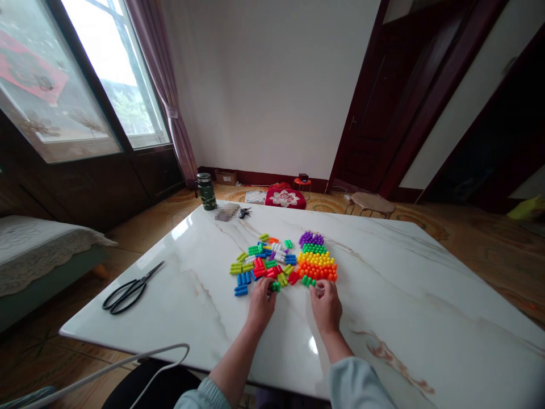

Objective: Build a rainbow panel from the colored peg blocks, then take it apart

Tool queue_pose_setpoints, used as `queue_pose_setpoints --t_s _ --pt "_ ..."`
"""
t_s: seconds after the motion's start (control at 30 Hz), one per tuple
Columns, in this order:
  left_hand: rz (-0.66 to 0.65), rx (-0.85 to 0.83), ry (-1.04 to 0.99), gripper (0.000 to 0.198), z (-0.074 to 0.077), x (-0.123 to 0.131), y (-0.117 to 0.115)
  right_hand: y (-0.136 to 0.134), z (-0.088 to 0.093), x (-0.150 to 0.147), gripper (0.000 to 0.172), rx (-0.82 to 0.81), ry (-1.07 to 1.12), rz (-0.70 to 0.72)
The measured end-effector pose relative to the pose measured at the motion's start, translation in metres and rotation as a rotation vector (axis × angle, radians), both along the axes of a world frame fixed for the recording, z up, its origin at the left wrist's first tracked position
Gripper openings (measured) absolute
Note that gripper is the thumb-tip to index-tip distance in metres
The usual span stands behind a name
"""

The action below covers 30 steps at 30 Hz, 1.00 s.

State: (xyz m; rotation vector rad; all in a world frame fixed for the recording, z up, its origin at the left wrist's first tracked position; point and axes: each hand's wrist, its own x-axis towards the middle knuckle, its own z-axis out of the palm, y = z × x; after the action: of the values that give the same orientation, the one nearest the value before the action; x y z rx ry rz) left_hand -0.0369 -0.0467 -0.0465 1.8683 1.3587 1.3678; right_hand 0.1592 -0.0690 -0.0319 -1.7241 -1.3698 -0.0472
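Observation:
My left hand (260, 302) is closed around a small green bullet-shaped plastic piece (276, 287), partly covered by the fingers. To its front and left lies a loose, mixed heap of plastic pieces (259, 267) in red, blue, lime, green, white and orange. My right hand (327, 305) has its thumb and fingers pinched at the end of a short row of green pieces (307, 281); the fingertips partly hide what they grip. Just beyond it, pieces stand packed in colour bands: orange (317, 270), yellow (315, 258), green (314, 249) and purple (311, 238).
On the marble-patterned table (383, 272), black-handled scissors (131, 289) lie at the left. A dark green flask (206, 192), a blurred-out item (227, 212) and keys (244, 213) are at the far edge. A white cable (128, 359) hangs by the near left edge. A stool (371, 203) stands behind.

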Motion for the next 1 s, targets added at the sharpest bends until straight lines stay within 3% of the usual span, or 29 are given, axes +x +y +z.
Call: queue_pose_setpoints --t_s 0.27,0.47,0.53,0.67,0.73,0.87,1.0 --pt "0.003 -0.010 -0.003 0.029 0.005 0.000 -0.001 0.007 -0.007 0.002 0.028 -0.176 0.014 0.003" --pt "-0.010 0.001 -0.012 0.028 0.007 0.000 -0.002 0.005 -0.001 0.003 0.025 -0.119 0.106 -0.031" --pt "-0.025 0.000 -0.021 0.027 0.007 0.000 -0.002 0.001 0.003 0.000 0.027 -0.098 0.082 0.044" --pt "-0.096 -0.026 -0.045 0.025 0.009 -0.001 -0.002 -0.004 0.010 -0.020 0.022 -0.122 0.068 0.444" --pt "-0.135 -0.038 -0.046 0.028 0.010 -0.002 -0.002 -0.005 0.010 -0.035 0.027 -0.129 0.119 0.578" --pt "-0.128 -0.037 -0.032 0.038 0.011 -0.002 -0.003 -0.001 0.004 -0.061 0.015 -0.082 0.244 0.533" --pt "-0.132 -0.044 -0.011 0.037 0.009 -0.002 -0.003 -0.002 -0.001 -0.063 0.015 -0.063 0.239 0.509"
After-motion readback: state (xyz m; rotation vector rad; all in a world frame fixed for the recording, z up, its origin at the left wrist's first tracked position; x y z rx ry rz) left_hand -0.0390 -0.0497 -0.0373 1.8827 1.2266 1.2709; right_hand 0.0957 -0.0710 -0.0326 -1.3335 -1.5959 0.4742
